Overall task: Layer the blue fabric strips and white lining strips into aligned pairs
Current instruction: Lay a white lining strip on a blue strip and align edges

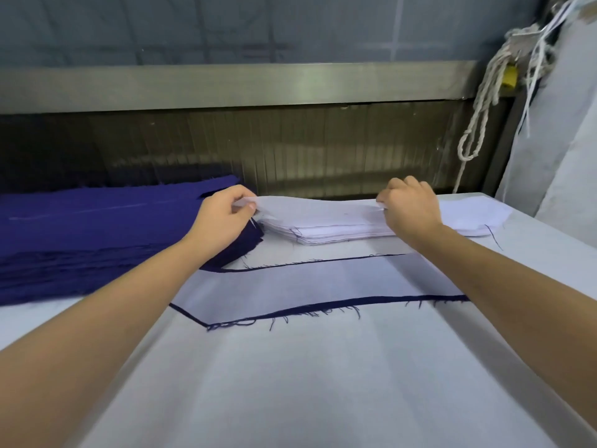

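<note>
One pair (307,286) lies done near me. My left hand (223,218) and right hand (408,205) pinch another white strip (316,205). The blue pile (80,237) seems hardly used.

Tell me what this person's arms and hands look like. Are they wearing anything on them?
Both arms are bare as far up as the frame shows. No sleeve is in view on the left forearm or the right forearm. The left hand and the right hand wear no gloves, and no watch, bracelet or ring shows on either.
</note>
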A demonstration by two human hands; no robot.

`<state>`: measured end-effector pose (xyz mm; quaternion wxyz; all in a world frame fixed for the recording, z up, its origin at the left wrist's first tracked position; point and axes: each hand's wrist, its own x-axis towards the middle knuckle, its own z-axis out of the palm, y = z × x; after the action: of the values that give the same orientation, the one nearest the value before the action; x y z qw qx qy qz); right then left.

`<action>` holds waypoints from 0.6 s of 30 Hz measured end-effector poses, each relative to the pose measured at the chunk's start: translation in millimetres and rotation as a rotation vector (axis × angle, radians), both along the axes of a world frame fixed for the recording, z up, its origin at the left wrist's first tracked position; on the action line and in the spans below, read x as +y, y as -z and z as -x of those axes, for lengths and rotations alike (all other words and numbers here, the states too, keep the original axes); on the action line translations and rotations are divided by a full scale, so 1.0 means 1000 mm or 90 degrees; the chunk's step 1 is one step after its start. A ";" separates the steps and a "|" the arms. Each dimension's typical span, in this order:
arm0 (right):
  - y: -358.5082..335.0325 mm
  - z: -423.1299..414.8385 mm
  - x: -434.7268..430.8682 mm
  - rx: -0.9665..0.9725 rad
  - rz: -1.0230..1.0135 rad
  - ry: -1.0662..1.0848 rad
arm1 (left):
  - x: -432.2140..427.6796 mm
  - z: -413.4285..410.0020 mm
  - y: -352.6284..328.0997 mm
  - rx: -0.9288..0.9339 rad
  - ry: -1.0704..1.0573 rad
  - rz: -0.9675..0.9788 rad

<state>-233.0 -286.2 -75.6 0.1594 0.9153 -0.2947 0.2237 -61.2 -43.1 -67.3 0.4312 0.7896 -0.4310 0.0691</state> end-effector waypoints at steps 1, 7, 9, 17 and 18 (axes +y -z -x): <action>0.000 0.005 -0.002 -0.005 -0.016 0.007 | 0.006 -0.001 0.001 -0.009 -0.010 -0.005; 0.005 0.036 0.009 -0.016 -0.058 -0.023 | 0.036 0.005 0.008 0.120 -0.030 0.065; 0.009 0.046 0.015 -0.009 -0.050 -0.034 | 0.046 0.009 0.009 0.119 -0.027 0.077; 0.015 0.077 0.038 0.024 -0.109 -0.005 | 0.080 0.022 0.021 0.084 -0.018 0.026; 0.015 0.080 0.039 0.019 -0.120 0.002 | 0.083 0.023 0.022 0.097 -0.015 0.032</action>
<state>-313.1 -246.8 -91.0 0.0773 0.9290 -0.3134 0.1809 -83.9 39.6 -89.6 0.4819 0.7864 -0.3858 0.0243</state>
